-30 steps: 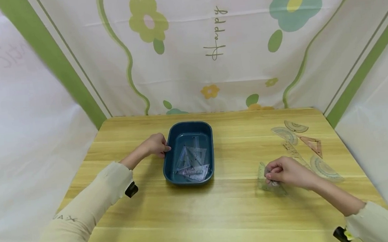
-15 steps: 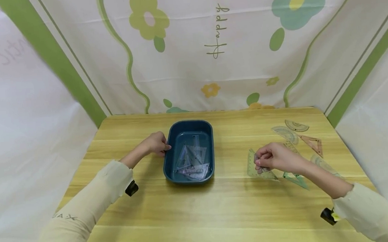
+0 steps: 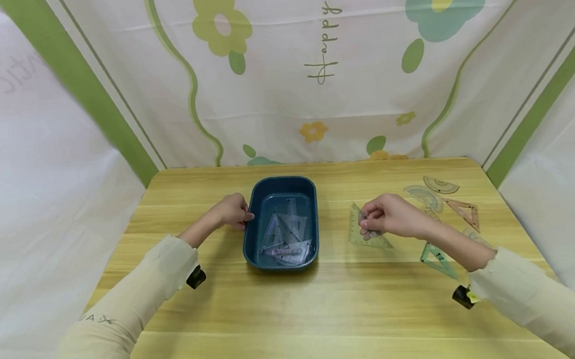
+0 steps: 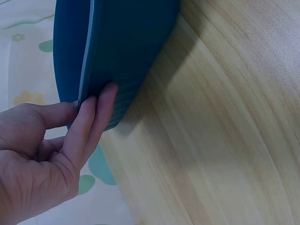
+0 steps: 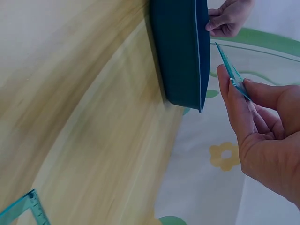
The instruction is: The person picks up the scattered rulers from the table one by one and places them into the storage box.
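My left hand point(image 3: 231, 211) pinches the left rim of a dark blue rectangular bin point(image 3: 280, 187), thumb inside and fingers outside in the left wrist view. Several clear plastic triangles and rulers point(image 3: 291, 232) lie on the bin's floor. To the right of the bin, my right hand point(image 3: 394, 216) holds a see-through yellowish-green set square point(image 3: 355, 235) between thumb and fingers, above the table. In the right wrist view this set square point(image 5: 228, 63) shows nearly edge-on, and the bin point(image 5: 180, 56) stands beyond it.
At the table's right side lie a green set square point(image 3: 437, 268), an orange set square point(image 3: 472, 219), and clear protractors point(image 3: 441, 185). A clear ruler point(image 3: 431, 213) is partly hidden by my right forearm. A printed cloth point(image 3: 271, 102) hangs behind the table.
My right hand has moved left toward the bin with the set square, uncovering the green set square on the table. The left hand keeps its grip on the rim.
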Demonstrator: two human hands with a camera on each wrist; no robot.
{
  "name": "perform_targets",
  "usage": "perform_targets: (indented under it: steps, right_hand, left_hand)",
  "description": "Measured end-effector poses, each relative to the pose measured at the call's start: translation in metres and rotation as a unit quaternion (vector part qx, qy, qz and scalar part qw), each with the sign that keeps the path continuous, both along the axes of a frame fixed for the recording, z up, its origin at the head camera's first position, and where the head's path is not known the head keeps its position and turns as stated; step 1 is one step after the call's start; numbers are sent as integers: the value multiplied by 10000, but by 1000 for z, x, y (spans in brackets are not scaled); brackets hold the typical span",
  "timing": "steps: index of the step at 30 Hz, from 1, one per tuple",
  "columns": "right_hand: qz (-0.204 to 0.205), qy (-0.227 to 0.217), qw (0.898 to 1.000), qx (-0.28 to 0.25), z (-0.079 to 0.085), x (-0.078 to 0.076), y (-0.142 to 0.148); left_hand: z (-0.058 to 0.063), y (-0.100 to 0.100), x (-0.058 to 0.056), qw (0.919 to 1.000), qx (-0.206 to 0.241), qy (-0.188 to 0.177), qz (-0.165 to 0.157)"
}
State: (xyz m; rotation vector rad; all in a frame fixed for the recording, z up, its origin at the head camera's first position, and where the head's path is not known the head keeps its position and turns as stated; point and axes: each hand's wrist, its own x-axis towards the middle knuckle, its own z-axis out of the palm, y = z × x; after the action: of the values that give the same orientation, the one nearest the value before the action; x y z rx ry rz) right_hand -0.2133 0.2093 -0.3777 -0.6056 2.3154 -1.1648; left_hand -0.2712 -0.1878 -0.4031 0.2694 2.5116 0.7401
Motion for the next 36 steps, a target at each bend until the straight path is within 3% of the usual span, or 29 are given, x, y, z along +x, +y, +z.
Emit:
perform_targets:
  steps: [9,18,26,36]
  right_hand:
    - [93,65,9999,-5,4,-17,-25]
    - [408,427,9982,123,11,-30,-53]
    - [706,1260,9887,410,12,-43,-73]
    - [849,1476,9844,448,11,-59,-100]
  left_hand:
    - [0,1,0,10000,3,-44,17]
    - [-4,-1,0,10000,-4,35,27]
    - [-2,1,2,10000,61,22,60]
    - [0,0,2,9999,-5,75,109]
